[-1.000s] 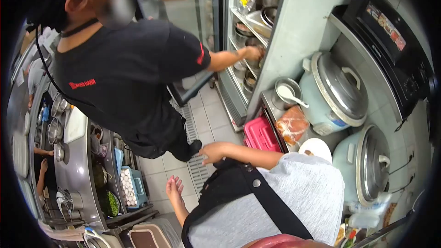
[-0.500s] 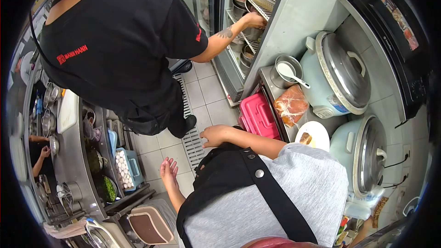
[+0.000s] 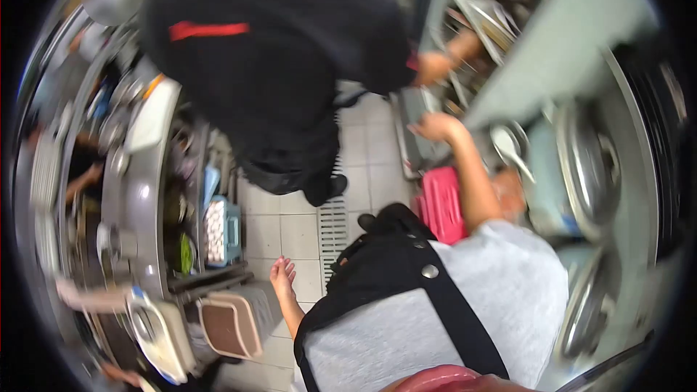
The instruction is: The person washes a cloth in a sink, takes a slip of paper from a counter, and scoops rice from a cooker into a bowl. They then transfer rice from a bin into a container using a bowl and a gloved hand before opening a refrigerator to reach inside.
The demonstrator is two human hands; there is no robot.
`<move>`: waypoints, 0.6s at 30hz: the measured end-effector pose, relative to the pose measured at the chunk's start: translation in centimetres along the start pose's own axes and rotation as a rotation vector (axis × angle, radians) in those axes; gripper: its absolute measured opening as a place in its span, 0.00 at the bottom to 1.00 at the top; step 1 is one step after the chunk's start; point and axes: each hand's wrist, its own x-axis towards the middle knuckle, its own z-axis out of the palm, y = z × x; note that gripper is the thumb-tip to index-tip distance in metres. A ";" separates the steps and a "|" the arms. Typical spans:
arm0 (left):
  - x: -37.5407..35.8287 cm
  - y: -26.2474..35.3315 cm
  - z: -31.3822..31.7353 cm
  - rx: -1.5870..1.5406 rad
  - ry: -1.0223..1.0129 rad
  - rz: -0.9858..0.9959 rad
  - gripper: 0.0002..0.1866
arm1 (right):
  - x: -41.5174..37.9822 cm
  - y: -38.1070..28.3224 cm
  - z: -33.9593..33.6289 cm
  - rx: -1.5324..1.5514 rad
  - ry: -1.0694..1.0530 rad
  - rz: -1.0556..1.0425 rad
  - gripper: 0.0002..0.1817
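Note:
My left hand (image 3: 282, 276) hangs low over the tiled floor, fingers apart and nothing in it. Its nearest object is the brown-lidded bin (image 3: 229, 325). My right hand (image 3: 438, 127) reaches forward beside the lower part of the open refrigerator (image 3: 415, 134). Its fingers look loosely stretched and appear to hold nothing, though motion blurs them. Beneath my right forearm is a pink lidded container (image 3: 441, 207). A metal pot with a white ladle (image 3: 512, 152) stands to the right of that arm, and a wrapped orange-brown package (image 3: 510, 192) is partly behind it.
A co-worker in black (image 3: 268, 65) stands ahead, one arm at the refrigerator shelves. Large rice cookers (image 3: 592, 167) line the right side. On the left are a steel counter (image 3: 149, 196) and a blue crate of eggs (image 3: 231, 232). A floor grate (image 3: 334, 225) runs between.
My right hand has moved forward and right, from above the floor grate to the refrigerator's side. My left hand stays low. The view has shifted, and the co-worker's arm remains at the shelves.

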 end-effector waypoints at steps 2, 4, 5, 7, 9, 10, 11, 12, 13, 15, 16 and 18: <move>0.6 -1.5 0.0 0.122 0.024 -0.032 0.17 | 0.5 -0.6 1.6 -0.008 -0.042 -0.169 0.27; 1.1 -3.3 0.5 0.125 0.054 0.051 0.17 | 1.9 -3.7 4.0 -0.128 -0.378 -0.547 0.21; 0.8 -3.9 1.2 0.105 0.063 0.099 0.17 | 3.4 -4.6 8.1 0.069 -0.479 -0.455 0.19; 2.5 -6.5 2.1 0.128 0.039 0.187 0.17 | 3.8 -10.9 12.5 0.253 -0.858 -0.220 0.21; 3.3 -9.8 0.8 0.120 0.075 0.198 0.18 | 4.6 -16.4 19.7 0.211 -1.037 -0.342 0.25; 2.5 -11.0 0.1 0.221 0.052 0.178 0.18 | 4.5 -18.3 23.0 0.160 -1.077 -0.554 0.25; 1.9 -12.4 -0.5 0.329 0.019 0.154 0.18 | 4.1 -20.2 25.7 0.135 -1.145 -0.649 0.24; 2.3 -16.4 -2.3 0.390 0.111 0.134 0.19 | 3.7 -21.8 27.7 0.117 -1.211 -0.737 0.24; 0.6 -19.1 -3.9 0.456 0.283 0.077 0.20 | 3.3 -23.2 29.0 0.073 -1.237 -0.762 0.24; -3.8 -23.2 -6.6 0.554 0.411 -0.102 0.22 | 3.6 -25.5 30.6 0.204 -1.420 -0.449 0.27; -6.6 -25.7 -7.6 0.544 0.558 -0.255 0.24 | 4.3 -26.1 31.8 0.179 -1.435 -0.465 0.27; -9.9 -28.0 -9.2 0.532 0.710 -0.408 0.27 | 7.1 -26.5 36.0 -0.139 -1.335 -0.391 0.30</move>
